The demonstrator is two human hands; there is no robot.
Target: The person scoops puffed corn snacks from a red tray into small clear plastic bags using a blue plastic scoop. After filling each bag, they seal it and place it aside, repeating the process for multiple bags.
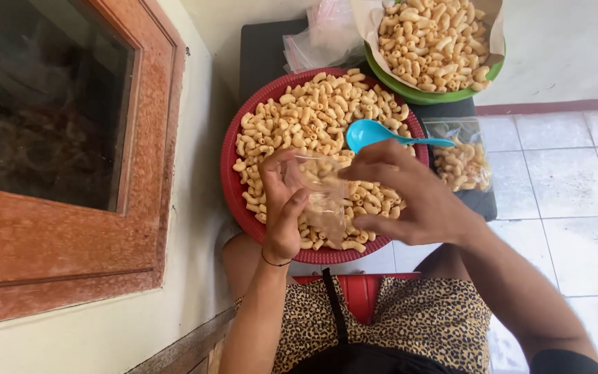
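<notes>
At centre frame: a small clear plastic bag [321, 197] is held open above the red tray [230, 181], gripped on both sides by the hands.
Left hand [282, 208]: closed on the bag's left edge, thumb and fingers pinching the film; if this pinch is loosened, the mouth could fold shut.
Macaroni snacks [313, 114]: heaped across the red tray, close under the bag; pieces could be knocked over the low rim at the lower centre, toward the lap.
Right hand [410, 197]: closed on the bag's right edge, with the blue spoon [375, 133] held among its fingers, bowl pointing left; whether the spoon is loaded cannot be told, and it could slip from so divided a grip.
Filled bag [461, 161]: laid on the dark tabletop [261, 48] right of the tray; whether it is sealed cannot be told.
Green bowl [429, 95]: at upper right, piled high, so it could be spilled if nudged.
</notes>
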